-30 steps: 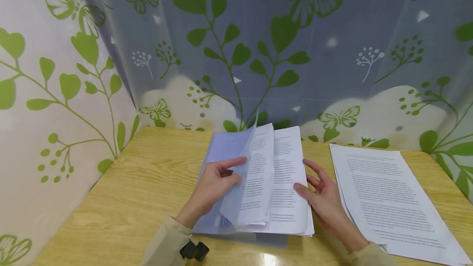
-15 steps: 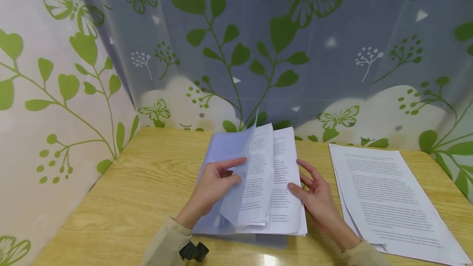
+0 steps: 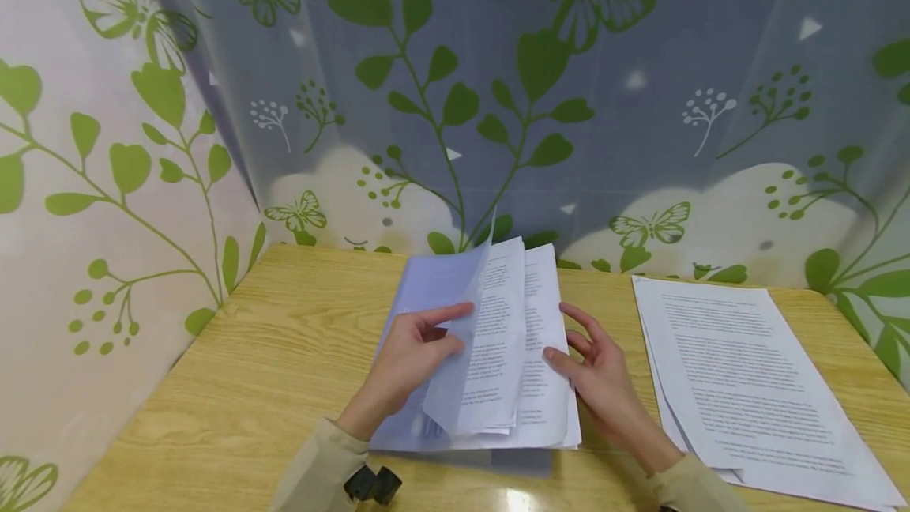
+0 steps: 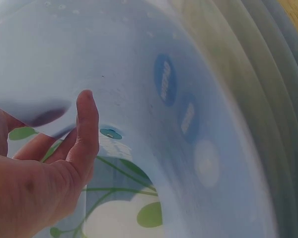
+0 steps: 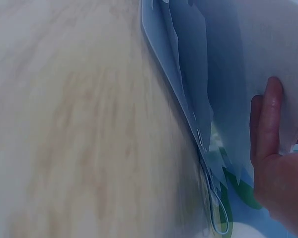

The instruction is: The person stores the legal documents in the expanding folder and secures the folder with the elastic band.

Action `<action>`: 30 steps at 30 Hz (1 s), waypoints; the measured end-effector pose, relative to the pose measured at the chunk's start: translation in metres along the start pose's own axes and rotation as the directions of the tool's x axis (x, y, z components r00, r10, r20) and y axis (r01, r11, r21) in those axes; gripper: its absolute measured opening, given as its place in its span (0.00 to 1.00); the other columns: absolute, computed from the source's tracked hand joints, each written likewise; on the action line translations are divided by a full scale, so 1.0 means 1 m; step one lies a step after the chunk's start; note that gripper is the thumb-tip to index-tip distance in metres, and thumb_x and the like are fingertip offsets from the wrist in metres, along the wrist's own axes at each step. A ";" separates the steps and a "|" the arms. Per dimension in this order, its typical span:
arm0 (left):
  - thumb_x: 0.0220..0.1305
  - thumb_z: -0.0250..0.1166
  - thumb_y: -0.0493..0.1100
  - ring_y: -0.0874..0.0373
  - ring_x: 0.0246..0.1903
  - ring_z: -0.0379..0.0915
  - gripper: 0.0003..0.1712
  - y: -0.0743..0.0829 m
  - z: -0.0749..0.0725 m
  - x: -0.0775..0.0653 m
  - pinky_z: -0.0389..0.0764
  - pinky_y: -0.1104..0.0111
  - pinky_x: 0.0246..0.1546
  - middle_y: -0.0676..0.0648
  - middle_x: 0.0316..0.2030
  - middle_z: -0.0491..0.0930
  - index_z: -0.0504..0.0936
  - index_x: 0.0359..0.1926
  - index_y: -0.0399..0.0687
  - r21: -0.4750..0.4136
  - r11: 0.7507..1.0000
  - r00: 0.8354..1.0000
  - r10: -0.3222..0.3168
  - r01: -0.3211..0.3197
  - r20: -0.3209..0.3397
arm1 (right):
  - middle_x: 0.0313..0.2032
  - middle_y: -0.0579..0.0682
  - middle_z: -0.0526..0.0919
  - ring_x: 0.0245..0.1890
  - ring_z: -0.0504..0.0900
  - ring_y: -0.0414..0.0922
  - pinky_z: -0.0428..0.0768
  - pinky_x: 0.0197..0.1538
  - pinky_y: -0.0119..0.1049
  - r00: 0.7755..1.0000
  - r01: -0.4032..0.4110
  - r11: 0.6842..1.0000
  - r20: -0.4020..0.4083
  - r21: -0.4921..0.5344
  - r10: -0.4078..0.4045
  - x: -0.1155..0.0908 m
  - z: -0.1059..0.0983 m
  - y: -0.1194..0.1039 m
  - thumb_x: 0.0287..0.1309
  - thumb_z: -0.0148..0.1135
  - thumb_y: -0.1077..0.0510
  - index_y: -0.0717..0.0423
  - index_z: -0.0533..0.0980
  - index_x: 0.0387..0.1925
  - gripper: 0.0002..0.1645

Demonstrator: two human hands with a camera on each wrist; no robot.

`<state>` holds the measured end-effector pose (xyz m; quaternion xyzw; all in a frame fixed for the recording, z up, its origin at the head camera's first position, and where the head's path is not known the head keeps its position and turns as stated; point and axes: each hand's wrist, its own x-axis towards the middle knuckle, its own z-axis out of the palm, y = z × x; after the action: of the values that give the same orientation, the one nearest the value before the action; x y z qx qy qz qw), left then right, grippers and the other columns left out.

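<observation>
Head view: a blue folder lay near six o'clock on the wooden desk. The left hand pinched its raised translucent cover; the right hand gripped the printed papers at their three o'clock edge.

Left wrist view: the cover curved, seemingly light, springy and slippery, best held by its free edge.

Right wrist view: straight fingers backed the papers, which looked floppy and easily creased, so a broad mid-edge hold would suit.

The folder looks smooth, translucent plastic, the sheets matt paper, the tabletop glossy, grained wood.
</observation>
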<state>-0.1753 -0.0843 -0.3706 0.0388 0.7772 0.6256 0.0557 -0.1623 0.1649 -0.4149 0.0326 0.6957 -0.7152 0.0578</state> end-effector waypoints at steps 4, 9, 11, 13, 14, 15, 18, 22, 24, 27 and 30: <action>0.53 0.64 0.31 0.60 0.35 0.78 0.29 -0.001 0.000 0.001 0.77 0.70 0.34 0.44 0.47 0.88 0.87 0.58 0.51 0.002 1.000 1.000 -0.003 0.003 0.000 | 0.65 0.62 0.76 0.44 0.86 0.43 0.86 0.45 0.38 1.000 -0.005 1.000 -0.016 -0.005 0.005 0.002 0.003 0.000 0.65 0.60 0.68 0.41 0.59 0.77 0.43; 0.53 0.63 0.31 0.59 0.35 0.78 0.30 -0.001 0.000 0.001 0.77 0.70 0.34 0.44 0.45 0.88 0.86 0.58 0.52 0.011 1.000 1.000 -0.014 0.014 0.001 | 0.65 0.64 0.76 0.44 0.86 0.43 0.85 0.44 0.36 1.000 0.005 1.000 -0.028 -0.008 -0.005 0.002 0.006 0.001 0.65 0.60 0.68 0.42 0.59 0.77 0.43; 0.53 0.63 0.31 0.59 0.35 0.78 0.30 -0.001 0.001 0.001 0.77 0.69 0.34 0.44 0.45 0.88 0.86 0.59 0.53 0.010 1.000 1.000 -0.019 0.019 0.000 | 0.64 0.64 0.76 0.44 0.86 0.43 0.85 0.44 0.36 1.000 0.008 1.000 -0.027 -0.007 -0.008 0.002 0.008 0.001 0.65 0.61 0.68 0.42 0.59 0.77 0.43; 0.53 0.63 0.31 0.59 0.35 0.79 0.30 -0.001 0.001 0.001 0.77 0.69 0.34 0.44 0.46 0.88 0.86 0.59 0.53 0.009 1.000 1.000 -0.015 0.015 0.000 | 0.64 0.64 0.76 0.44 0.86 0.43 0.85 0.44 0.36 1.000 0.010 1.000 -0.021 -0.007 -0.010 0.002 0.009 0.001 0.65 0.61 0.68 0.42 0.59 0.77 0.43; 0.53 0.63 0.31 0.59 0.36 0.79 0.30 -0.001 0.001 0.001 0.77 0.69 0.34 0.44 0.47 0.88 0.86 0.59 0.52 0.008 1.000 1.000 -0.012 0.012 0.001 | 0.64 0.63 0.76 0.44 0.86 0.43 0.85 0.44 0.36 1.000 0.012 1.000 -0.016 -0.006 -0.012 0.003 0.009 0.001 0.65 0.61 0.69 0.42 0.59 0.77 0.43; 0.53 0.63 0.31 0.59 0.36 0.79 0.30 -0.002 0.001 0.002 0.77 0.69 0.35 0.44 0.48 0.88 0.86 0.59 0.52 0.007 1.000 1.000 -0.008 0.008 0.003 | 0.64 0.63 0.76 0.43 0.86 0.43 0.85 0.45 0.36 1.000 0.013 1.000 -0.011 -0.005 -0.013 0.003 0.009 0.000 0.65 0.61 0.68 0.42 0.59 0.77 0.43; 0.53 0.63 0.31 0.60 0.36 0.79 0.30 -0.002 0.000 0.002 0.77 0.70 0.34 0.44 0.48 0.88 0.86 0.59 0.52 0.006 1.000 1.000 0.004 -0.004 0.006 | 0.63 0.62 0.77 0.43 0.86 0.43 0.86 0.44 0.37 1.000 0.017 1.000 0.015 0.005 -0.017 0.003 0.009 0.000 0.65 0.61 0.68 0.43 0.58 0.77 0.43; 0.53 0.63 0.30 0.60 0.36 0.78 0.30 -0.002 -0.001 0.003 0.76 0.71 0.34 0.44 0.48 0.88 0.86 0.59 0.52 0.005 1.000 1.000 0.014 -0.014 0.007 | 0.61 0.58 0.78 0.42 0.86 0.42 0.86 0.43 0.38 0.998 0.005 1.000 0.065 0.013 -0.006 0.001 0.005 -0.002 0.68 0.62 0.62 0.44 0.57 0.78 0.42; 0.53 0.63 0.30 0.60 0.35 0.78 0.30 -0.002 -0.001 0.003 0.76 0.71 0.34 0.44 0.49 0.88 0.86 0.58 0.52 0.009 1.000 1.000 0.014 -0.014 0.004 | 0.60 0.55 0.79 0.42 0.87 0.42 0.86 0.42 0.39 0.996 -0.015 1.000 0.086 0.003 0.014 0.001 0.002 -0.004 0.69 0.62 0.59 0.43 0.57 0.78 0.41; 0.52 0.64 0.30 0.60 0.35 0.78 0.30 -0.002 0.000 0.002 0.75 0.71 0.33 0.44 0.47 0.88 0.87 0.58 0.52 0.006 1.000 1.000 0.013 -0.013 -0.003 | 0.59 0.52 0.79 0.42 0.88 0.43 0.86 0.41 0.39 0.993 -0.044 0.999 0.105 -0.020 0.046 0.000 -0.006 -0.005 0.70 0.62 0.55 0.45 0.59 0.77 0.39; 0.52 0.64 0.30 0.61 0.35 0.78 0.30 -0.001 0.000 0.001 0.76 0.71 0.33 0.44 0.47 0.88 0.87 0.57 0.51 0.001 1.000 1.000 0.016 -0.016 -0.005 | 0.57 0.49 0.81 0.42 0.88 0.44 0.86 0.41 0.40 0.990 -0.050 0.998 0.132 -0.027 0.053 -0.003 -0.013 -0.006 0.70 0.61 0.56 0.49 0.60 0.77 0.38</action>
<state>-0.1762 -0.0848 -0.3718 0.0434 0.7773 0.6257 0.0488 -0.1608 0.1785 -0.4092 0.0022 0.6978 -0.7057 0.1229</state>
